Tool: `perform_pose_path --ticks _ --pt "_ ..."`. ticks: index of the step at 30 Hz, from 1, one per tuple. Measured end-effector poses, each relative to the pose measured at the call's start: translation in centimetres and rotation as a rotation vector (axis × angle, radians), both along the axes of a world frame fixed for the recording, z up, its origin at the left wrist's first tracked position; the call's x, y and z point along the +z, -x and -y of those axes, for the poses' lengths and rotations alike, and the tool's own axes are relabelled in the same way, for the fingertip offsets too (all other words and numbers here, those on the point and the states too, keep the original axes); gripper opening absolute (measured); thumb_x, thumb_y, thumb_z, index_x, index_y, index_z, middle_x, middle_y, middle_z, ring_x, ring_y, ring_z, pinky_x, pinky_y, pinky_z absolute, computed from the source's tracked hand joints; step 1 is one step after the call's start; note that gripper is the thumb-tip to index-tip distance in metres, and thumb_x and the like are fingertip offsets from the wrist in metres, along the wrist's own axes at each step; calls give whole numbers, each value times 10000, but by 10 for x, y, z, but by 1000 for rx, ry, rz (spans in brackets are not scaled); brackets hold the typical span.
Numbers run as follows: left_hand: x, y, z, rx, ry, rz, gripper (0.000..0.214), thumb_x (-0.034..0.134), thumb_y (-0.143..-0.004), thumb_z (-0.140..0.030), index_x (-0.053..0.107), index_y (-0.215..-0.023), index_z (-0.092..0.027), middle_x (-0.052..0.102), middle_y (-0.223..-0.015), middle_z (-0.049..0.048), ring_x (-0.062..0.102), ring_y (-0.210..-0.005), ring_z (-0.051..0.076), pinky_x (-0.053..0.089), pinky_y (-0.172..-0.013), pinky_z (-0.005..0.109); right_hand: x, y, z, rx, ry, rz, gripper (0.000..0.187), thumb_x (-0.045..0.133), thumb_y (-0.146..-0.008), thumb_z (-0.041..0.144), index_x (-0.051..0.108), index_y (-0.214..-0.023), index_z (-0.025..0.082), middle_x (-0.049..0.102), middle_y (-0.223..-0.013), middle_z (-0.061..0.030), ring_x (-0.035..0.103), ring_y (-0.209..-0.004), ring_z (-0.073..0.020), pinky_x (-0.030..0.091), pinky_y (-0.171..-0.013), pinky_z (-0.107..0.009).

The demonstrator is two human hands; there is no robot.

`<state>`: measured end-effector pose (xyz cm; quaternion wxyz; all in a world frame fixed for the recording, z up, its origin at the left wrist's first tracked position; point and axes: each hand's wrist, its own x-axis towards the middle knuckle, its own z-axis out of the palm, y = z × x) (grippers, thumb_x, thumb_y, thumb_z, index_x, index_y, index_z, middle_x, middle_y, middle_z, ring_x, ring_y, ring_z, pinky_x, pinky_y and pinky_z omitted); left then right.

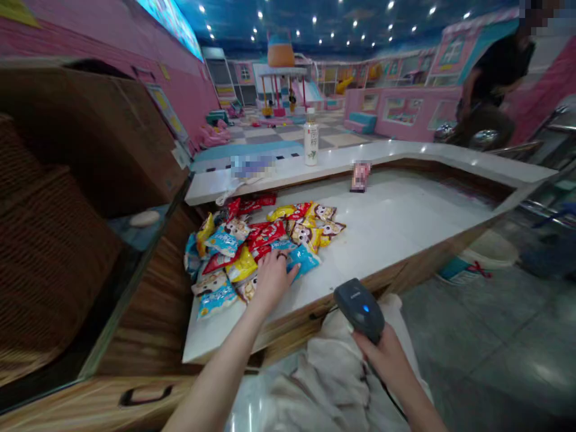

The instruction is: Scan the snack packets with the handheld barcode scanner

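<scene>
Left grip [272, 279] lies spread on snack packets [252, 246], eleven o'clock from the right grip [387, 359], clenched around a scanner [360, 307].

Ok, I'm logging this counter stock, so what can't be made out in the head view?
Head view only.
Snack packets: print too small; those under the left hand are hidden, as is its grip.
Bottle label: too small to read.
Flat item on the counter ledge: blurred out.
Scanner grip: covered by the right hand.
</scene>
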<state>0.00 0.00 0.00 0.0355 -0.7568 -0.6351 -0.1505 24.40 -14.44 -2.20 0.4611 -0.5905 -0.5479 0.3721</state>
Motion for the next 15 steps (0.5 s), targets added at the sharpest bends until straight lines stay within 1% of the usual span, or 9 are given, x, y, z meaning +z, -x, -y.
perform_pose_path --ticks 3,6,9,11,15 --pt "5 -2 -5 33 45 -20 489 559 -907 -465 638 -1258 -134 609 -1238 167 553 -1168 349 403 -991 470 4 -1 2 10 -2 -5 214 663 -730 348 714 -797 151 741 -723 -60 665 -687 -259 549 -672 -338" --pt "10 -4 -10 43 100 -32 495 582 -887 -466 650 -1260 -147 608 -1241 175 550 -1170 365 402 -988 474 5 -1 3 23 11 4 191 655 -746 341 700 -773 157 706 -678 -42 633 -644 -235 527 -640 -320" --pt "13 -5 -13 36 150 -38 503 580 -882 -483 656 -1269 -171 614 -1242 180 537 -1192 377 391 -999 478 3 0 2 40 39 8 168 657 -747 325 690 -761 161 655 -614 -14 587 -580 -209 493 -583 -298" --pt "15 -5 -16 33 189 -34 524 572 -876 -515 667 -1252 -163 618 -1237 189 541 -1190 382 399 -992 475 1 0 2 34 55 -1 165 654 -749 323 686 -761 162 624 -578 1 560 -545 -197 472 -551 -289" --pt "18 -5 -20 14 257 1 541 580 -846 -558 687 -1189 -153 625 -1246 196 555 -1186 389 421 -967 464 -2 -2 1 44 47 1 173 651 -767 332 682 -778 162 608 -570 5 551 -542 -196 471 -561 -295"
